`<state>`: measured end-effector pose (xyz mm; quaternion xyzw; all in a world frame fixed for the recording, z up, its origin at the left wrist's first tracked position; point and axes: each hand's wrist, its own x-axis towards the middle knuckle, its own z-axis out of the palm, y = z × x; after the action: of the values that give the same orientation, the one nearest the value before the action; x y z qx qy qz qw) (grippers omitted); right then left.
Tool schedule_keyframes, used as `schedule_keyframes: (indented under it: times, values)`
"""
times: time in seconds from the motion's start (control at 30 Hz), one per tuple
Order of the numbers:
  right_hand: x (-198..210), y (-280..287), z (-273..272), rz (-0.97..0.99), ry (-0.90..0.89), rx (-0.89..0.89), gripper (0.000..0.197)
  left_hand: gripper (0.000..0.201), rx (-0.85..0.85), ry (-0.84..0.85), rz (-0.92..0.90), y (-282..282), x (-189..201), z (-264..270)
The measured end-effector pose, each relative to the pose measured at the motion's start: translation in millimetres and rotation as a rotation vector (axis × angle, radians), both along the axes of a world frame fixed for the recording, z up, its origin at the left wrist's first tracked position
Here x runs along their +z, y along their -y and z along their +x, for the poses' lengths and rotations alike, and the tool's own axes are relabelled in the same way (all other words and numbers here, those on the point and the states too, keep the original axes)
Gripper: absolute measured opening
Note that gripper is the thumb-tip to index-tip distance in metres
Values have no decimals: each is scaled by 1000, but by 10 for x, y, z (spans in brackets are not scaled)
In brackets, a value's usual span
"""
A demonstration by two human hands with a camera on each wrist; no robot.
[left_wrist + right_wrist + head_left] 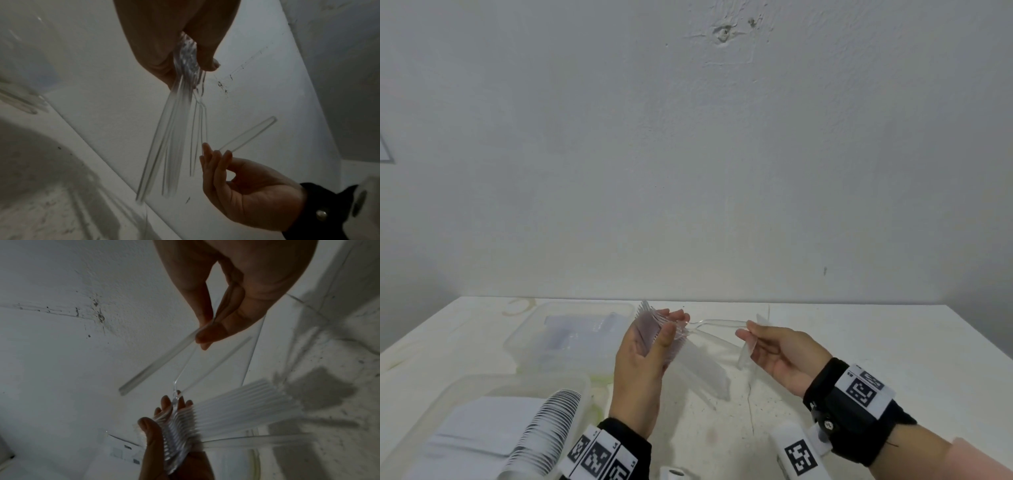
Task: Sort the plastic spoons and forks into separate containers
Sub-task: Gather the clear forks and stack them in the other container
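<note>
A: While the left hand (643, 356) clamps the nested stack of clear forks (661, 330) at the head end, thumb over the necks and fingers behind, the right hand (774, 353) pinches handle ends between thumb and fingertips (205, 337). Looks like two clear pieces in that pinch; can't tell spoon or fork on either.

B: Where are the containers?

A: Both on the table (859, 342), left of the hands. Far container (571, 329) holds clear cutlery, type unclear. Near container (482, 421) holds a nested row of cutlery (544, 431), type also unclear. The held stack hangs over the table, touching neither container.

B: How to do the peel cleanly?

A: My read: pull along the handle axis, not sideways. Nested tines snag and drag neighbours out. Keep the left thumb pressing on the necks so only the pinched piece slides.

B: Risk?

A: The pieces are thin, clear and slippery, so a pinch at the very tip may slip. Regrip further up the handle. Check the head shape before dropping it in.
</note>
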<state>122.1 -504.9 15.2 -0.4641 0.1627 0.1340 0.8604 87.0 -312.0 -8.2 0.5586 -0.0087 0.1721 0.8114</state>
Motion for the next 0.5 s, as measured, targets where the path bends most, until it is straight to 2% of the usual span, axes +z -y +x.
schedule_keyframes:
  times: [0.07, 0.13, 0.23, 0.3, 0.37, 0.43, 0.5]
  values:
    - [-8, 50, -17, -74, -6, 68, 14, 31, 35, 5, -15, -17, -3, 11]
    - [-3, 141, -18, -250, 13, 100, 18, 32, 49, -9, -57, -57, -2, 28]
    - [0, 319, 50, -596, 139, -4, 19, 31, 56, -49, -94, -144, -8, 55]
    - [31, 393, 95, -928, 339, -42, 23, 32, 17, -87, -98, -162, -26, 70]
    - [81, 377, 114, -1220, 644, 62, 29, 28, -58, -124, -100, -133, -30, 69]
    - [128, 289, 114, -1293, 859, 228, 34, 25, -138, -158, -90, -74, -10, 56]
    - [161, 172, 102, -1244, 959, 326, 36, 25, -193, -173, -91, -16, 9, 45]
